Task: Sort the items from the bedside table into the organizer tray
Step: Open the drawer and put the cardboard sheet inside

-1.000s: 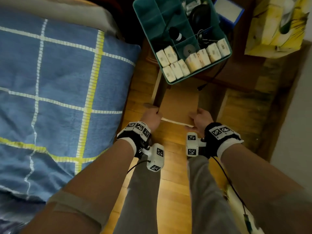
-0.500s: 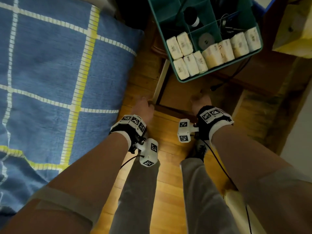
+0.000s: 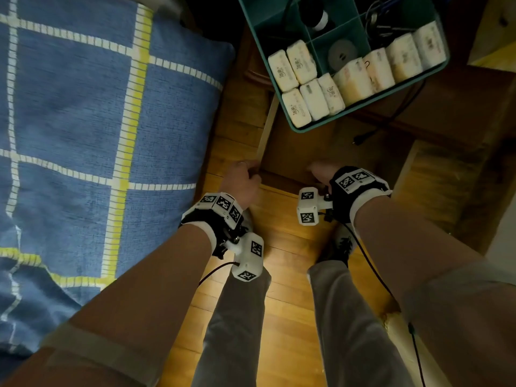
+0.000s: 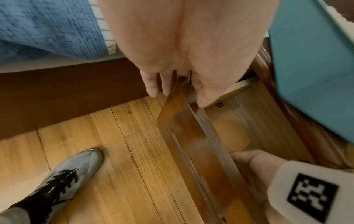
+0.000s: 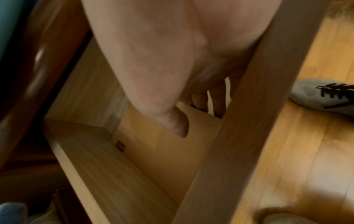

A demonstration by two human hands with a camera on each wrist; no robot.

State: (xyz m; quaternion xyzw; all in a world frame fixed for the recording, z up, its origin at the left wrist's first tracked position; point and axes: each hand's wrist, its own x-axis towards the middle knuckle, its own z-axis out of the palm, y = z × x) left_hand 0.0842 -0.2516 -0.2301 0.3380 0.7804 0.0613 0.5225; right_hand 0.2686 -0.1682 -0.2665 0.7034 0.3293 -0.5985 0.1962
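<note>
The teal organizer tray (image 3: 315, 126) stands on the bedside table and holds several white tissue packs (image 3: 304, 88), a round grey item (image 3: 342, 53), a dark bottle (image 3: 315, 15) and cables. Below it a wooden drawer (image 5: 162, 151) stands partly out, and its inside looks bare. My left hand (image 3: 243, 177) grips the left end of the drawer front (image 4: 191, 144), thumb inside, fingers outside. My right hand (image 3: 321, 171) grips the same front (image 5: 239, 121) further right, with its thumb (image 5: 176, 124) inside the drawer.
A bed with a blue checked cover (image 3: 97, 121) lies close on the left. A black plug cable (image 3: 360, 141) hangs over the table's front. A yellow box (image 3: 491, 37) sits at the top right. My grey shoes (image 4: 63, 178) stand on the wooden floor.
Both hands and the drawer front have moved toward the table, so less of the drawer's inside shows. The pale strip seen between the hands is gone from view.
</note>
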